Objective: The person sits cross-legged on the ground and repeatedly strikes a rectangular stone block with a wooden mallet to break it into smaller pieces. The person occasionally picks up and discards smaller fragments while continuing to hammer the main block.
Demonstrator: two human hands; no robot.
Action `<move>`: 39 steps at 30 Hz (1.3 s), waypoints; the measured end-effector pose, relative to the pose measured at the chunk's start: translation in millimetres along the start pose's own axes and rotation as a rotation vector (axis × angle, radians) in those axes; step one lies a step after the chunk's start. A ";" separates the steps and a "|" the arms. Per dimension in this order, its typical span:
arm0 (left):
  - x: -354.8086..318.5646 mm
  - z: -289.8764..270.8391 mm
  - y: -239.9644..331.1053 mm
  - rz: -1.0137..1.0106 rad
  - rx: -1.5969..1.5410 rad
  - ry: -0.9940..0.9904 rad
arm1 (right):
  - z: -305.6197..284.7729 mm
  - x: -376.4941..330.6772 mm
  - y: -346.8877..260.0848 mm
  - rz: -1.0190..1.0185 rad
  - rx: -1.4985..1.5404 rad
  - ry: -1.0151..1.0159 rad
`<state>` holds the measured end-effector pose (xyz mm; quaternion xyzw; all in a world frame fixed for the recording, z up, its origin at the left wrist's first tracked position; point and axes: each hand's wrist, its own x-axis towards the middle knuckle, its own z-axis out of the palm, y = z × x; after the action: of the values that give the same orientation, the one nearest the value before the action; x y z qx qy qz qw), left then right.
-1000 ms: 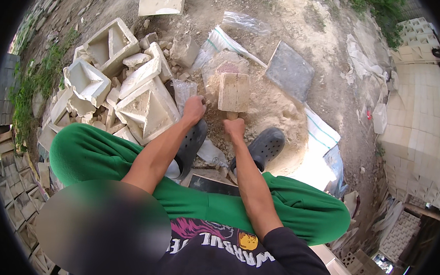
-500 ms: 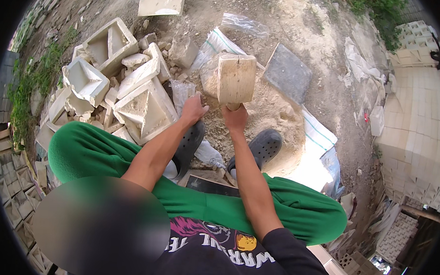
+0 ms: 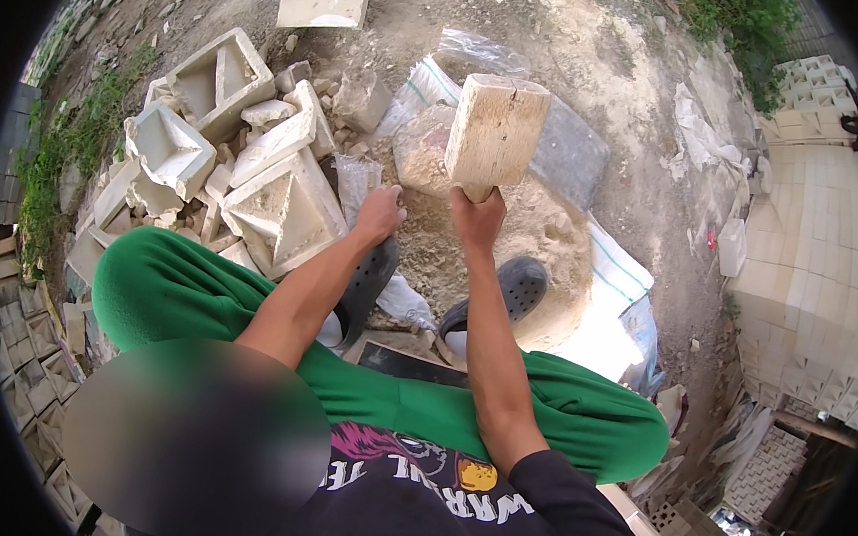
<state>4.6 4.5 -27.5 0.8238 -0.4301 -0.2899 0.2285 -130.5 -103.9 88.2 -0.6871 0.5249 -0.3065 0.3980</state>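
Over the powder-strewn white woven sheet, in the head view, gripping a wooden mallet by its handle, with the fingers of the right hand wrapped round it, just right of the pale rock at the sheet's far left corner. Curling the fingers of the left hand narrow near crumpled clear plastic, right of heaped broken blocks; cannot tell if gripping anything

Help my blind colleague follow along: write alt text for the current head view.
A bare right hand grips a wooden mallet above crumbly beige powder; the left hand is beside clear plastic, near a heap of broken cream blocks.
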 end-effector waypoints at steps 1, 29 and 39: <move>1.2 -0.6 2.6 -0.002 -0.003 -0.014 | 3.6 -4.2 4.6 -0.018 0.023 0.035; 0.6 11.3 -3.6 0.081 -0.050 0.072 | 19.7 -43.4 91.6 0.452 -0.441 -0.252; 5.2 17.1 -6.5 -0.016 -0.016 0.069 | 6.0 -4.2 -9.8 0.006 -0.006 -0.064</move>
<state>-0.8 1.4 -45.5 0.8350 -0.4131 -0.2667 0.2472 -121.9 -97.2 93.7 -0.6962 0.5149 -0.2817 0.4135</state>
